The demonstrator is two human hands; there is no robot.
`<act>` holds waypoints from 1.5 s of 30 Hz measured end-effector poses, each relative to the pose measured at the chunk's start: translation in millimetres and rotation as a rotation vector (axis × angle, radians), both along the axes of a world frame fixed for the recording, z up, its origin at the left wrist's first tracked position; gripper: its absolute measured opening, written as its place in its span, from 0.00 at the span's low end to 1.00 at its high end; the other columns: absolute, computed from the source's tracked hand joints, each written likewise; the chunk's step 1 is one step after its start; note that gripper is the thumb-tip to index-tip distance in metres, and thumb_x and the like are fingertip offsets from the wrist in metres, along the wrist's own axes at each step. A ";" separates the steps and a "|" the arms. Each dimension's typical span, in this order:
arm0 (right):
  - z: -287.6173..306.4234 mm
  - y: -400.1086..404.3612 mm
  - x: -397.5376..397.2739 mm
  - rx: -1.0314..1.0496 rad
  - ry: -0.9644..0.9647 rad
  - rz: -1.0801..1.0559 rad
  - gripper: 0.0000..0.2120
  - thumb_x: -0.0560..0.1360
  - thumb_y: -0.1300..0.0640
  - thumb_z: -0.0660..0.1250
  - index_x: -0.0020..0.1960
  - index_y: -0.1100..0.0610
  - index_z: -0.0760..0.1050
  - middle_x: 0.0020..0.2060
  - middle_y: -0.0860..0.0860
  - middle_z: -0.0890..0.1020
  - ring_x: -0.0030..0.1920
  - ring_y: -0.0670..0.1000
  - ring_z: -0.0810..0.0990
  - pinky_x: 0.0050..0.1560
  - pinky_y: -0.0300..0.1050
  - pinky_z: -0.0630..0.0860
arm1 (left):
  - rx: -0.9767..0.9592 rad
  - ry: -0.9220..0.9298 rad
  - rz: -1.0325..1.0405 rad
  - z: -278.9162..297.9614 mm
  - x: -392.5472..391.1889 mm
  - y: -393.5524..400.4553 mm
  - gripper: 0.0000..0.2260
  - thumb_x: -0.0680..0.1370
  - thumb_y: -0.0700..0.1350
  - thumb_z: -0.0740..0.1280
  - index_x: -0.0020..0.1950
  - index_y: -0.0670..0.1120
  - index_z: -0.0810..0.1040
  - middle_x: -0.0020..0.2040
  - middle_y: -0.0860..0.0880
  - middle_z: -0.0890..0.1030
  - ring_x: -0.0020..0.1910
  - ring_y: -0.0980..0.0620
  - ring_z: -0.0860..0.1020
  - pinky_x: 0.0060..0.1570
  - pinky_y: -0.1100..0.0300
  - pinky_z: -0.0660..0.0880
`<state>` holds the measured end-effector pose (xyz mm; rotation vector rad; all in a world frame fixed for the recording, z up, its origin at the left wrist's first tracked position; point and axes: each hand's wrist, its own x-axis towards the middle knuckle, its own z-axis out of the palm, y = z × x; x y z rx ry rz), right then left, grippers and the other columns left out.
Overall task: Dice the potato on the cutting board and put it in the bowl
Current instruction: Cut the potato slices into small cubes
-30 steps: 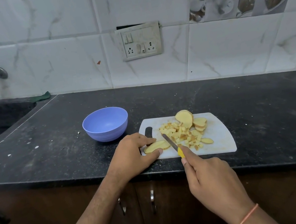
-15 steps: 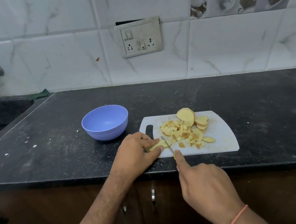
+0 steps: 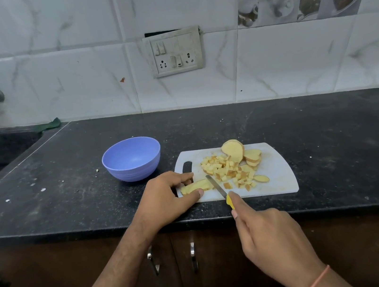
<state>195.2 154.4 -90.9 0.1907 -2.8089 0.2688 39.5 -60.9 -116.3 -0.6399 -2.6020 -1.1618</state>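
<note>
Potato slices (image 3: 196, 186), firm but slippery when cut, are pinned at the cutting board's (image 3: 279, 176) near-left corner by the left hand's (image 3: 164, 197) curled fingers, best held behind the knife (image 3: 216, 186) gripped by the right hand (image 3: 270, 237), with the empty bowl (image 3: 132, 158) just left of the board.

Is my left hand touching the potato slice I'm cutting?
Touching. The head view shows the left hand with thumb and fingers pinching the potato slice on the cutting board.
</note>
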 end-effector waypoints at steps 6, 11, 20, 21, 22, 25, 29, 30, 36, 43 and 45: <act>10.8 -16.4 -15.9 -0.051 0.009 0.020 0.25 0.86 0.44 0.47 0.83 0.45 0.54 0.30 0.45 0.74 0.30 0.46 0.75 0.33 0.46 0.77 | 0.039 -0.024 0.015 -1.7 -2.3 -4.4 0.13 0.71 0.54 0.82 0.55 0.60 0.89 0.52 0.64 0.85 0.49 0.64 0.81 0.47 0.69 0.73; 11.1 -28.8 -24.5 0.011 -0.096 -0.019 0.26 0.86 0.47 0.48 0.84 0.48 0.51 0.36 0.48 0.78 0.36 0.50 0.78 0.38 0.50 0.79 | 0.073 -0.044 -0.004 -2.3 -2.6 -3.9 0.11 0.71 0.52 0.82 0.53 0.58 0.90 0.50 0.63 0.85 0.50 0.63 0.82 0.49 0.70 0.74; 1.2 -13.5 4.8 0.035 -0.044 0.026 0.28 0.85 0.45 0.51 0.84 0.46 0.51 0.27 0.45 0.71 0.25 0.46 0.68 0.25 0.43 0.64 | 0.079 -0.059 0.018 -2.1 -1.8 -2.0 0.11 0.72 0.53 0.82 0.53 0.58 0.90 0.50 0.63 0.85 0.49 0.64 0.82 0.49 0.70 0.74; 0.0 -8.6 9.8 0.015 -0.023 0.042 0.28 0.86 0.45 0.51 0.84 0.45 0.50 0.27 0.45 0.71 0.25 0.46 0.68 0.26 0.43 0.67 | 0.076 -0.059 0.019 -1.9 -1.9 -2.0 0.11 0.72 0.53 0.82 0.53 0.59 0.90 0.50 0.63 0.85 0.50 0.64 0.82 0.49 0.69 0.75; -0.4 -4.4 14.2 0.009 -0.025 0.052 0.28 0.86 0.45 0.50 0.84 0.44 0.48 0.27 0.45 0.72 0.26 0.47 0.70 0.28 0.44 0.71 | 0.074 -0.060 0.020 -1.6 -1.7 -2.2 0.11 0.72 0.53 0.82 0.54 0.59 0.90 0.50 0.64 0.85 0.50 0.64 0.82 0.50 0.69 0.75; 4.8 1.6 17.1 0.066 -0.066 0.062 0.25 0.85 0.46 0.51 0.82 0.45 0.60 0.25 0.43 0.72 0.23 0.47 0.70 0.24 0.42 0.71 | 0.081 -0.067 0.022 -0.4 -0.5 -3.5 0.12 0.71 0.53 0.83 0.53 0.59 0.90 0.51 0.64 0.85 0.48 0.65 0.82 0.48 0.68 0.75; 3.1 -0.5 8.6 0.033 -0.007 0.046 0.23 0.82 0.47 0.57 0.74 0.51 0.73 0.20 0.40 0.64 0.18 0.44 0.64 0.18 0.37 0.58 | 0.093 -0.082 0.019 0.2 0.2 -6.6 0.17 0.69 0.57 0.83 0.56 0.59 0.89 0.52 0.64 0.84 0.46 0.63 0.82 0.48 0.64 0.79; 4.9 -3.3 5.4 0.014 0.026 0.062 0.23 0.82 0.48 0.57 0.75 0.51 0.72 0.20 0.40 0.63 0.18 0.44 0.63 0.19 0.36 0.57 | 0.100 -0.088 0.024 -0.5 0.1 -8.1 0.18 0.68 0.58 0.83 0.57 0.59 0.88 0.53 0.63 0.84 0.47 0.62 0.82 0.49 0.61 0.81; 13.4 -23.2 -16.4 -0.029 -0.011 0.052 0.25 0.87 0.46 0.48 0.83 0.46 0.52 0.32 0.45 0.75 0.30 0.47 0.74 0.34 0.45 0.76 | 0.118 -0.128 0.059 -0.9 -0.7 -8.9 0.13 0.69 0.54 0.84 0.52 0.58 0.89 0.50 0.60 0.84 0.45 0.58 0.83 0.52 0.56 0.82; 8.4 -38.8 -26.3 0.090 -0.150 0.018 0.29 0.87 0.50 0.49 0.84 0.50 0.43 0.34 0.48 0.75 0.34 0.50 0.75 0.37 0.50 0.76 | 0.110 -0.153 0.068 2.0 -0.7 -8.3 0.12 0.70 0.53 0.84 0.52 0.57 0.90 0.50 0.59 0.84 0.43 0.56 0.83 0.50 0.57 0.82; 8.2 -36.5 -21.2 0.096 -0.148 0.033 0.29 0.87 0.50 0.49 0.84 0.50 0.42 0.34 0.48 0.75 0.33 0.50 0.74 0.35 0.49 0.74 | 0.104 -0.165 0.072 2.2 -1.3 -7.8 0.12 0.69 0.54 0.84 0.52 0.58 0.90 0.50 0.60 0.84 0.43 0.56 0.83 0.50 0.56 0.82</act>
